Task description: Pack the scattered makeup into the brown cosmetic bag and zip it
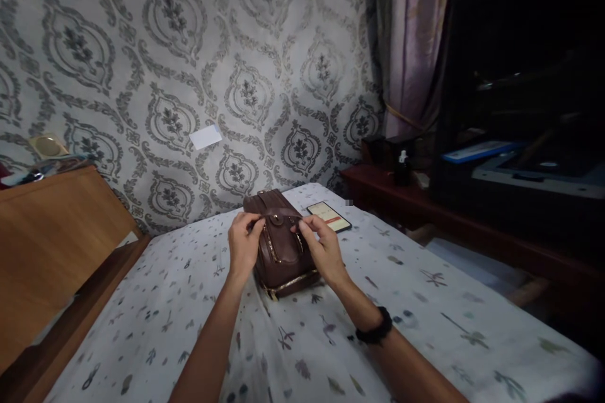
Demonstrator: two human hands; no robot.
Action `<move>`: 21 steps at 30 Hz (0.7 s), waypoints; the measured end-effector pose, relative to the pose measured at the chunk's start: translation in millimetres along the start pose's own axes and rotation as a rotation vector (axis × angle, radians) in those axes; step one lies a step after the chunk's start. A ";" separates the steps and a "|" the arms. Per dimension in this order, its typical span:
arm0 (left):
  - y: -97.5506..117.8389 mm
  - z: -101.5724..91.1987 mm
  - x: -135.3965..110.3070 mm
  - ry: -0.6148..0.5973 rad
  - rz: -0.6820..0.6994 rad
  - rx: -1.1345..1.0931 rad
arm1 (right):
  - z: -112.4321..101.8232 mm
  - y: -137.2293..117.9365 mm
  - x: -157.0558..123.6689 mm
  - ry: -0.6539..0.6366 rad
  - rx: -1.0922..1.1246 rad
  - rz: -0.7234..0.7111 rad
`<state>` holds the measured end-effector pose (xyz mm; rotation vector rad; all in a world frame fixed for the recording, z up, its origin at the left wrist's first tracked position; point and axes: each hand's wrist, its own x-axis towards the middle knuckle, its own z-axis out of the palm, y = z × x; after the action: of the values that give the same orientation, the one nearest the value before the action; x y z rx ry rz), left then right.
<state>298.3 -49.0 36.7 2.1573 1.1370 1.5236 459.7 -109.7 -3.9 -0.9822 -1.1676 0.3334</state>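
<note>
A brown leather-look bag (286, 277) with gold zippers lies on the patterned bed sheet in the head view. A strap (278, 210) runs across its top, above a front pocket edged with gold zips. My left hand (244, 240) pinches the strap at its left side, thumb and fingers together. At the strap's right side, my right hand (324, 245) has its fingers closed in the same way. The exact grip of the fingertips is small and partly hidden. A black band (374, 326) circles my right wrist.
A phone (329, 216) with a lit screen lies just right of the bag. Wooden furniture (61, 233) borders the bed on the left. On the right, a dark red shelf (378, 192) holds a small bottle (402, 169). Patterned wallpaper (250, 88) stands behind.
</note>
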 end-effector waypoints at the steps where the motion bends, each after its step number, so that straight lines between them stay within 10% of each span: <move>1: -0.2 0.1 -0.4 0.000 -0.015 -0.024 | 0.0 0.4 0.2 0.001 -0.004 0.000; 21: 6.9 -13.5 -32.0 -0.081 0.086 -0.075 | -0.5 1.0 -1.0 -0.018 -0.011 -0.013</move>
<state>285.0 -79.6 24.9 2.2220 0.9574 1.4737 460.0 -110.0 -5.3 -0.9828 -1.1932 0.3265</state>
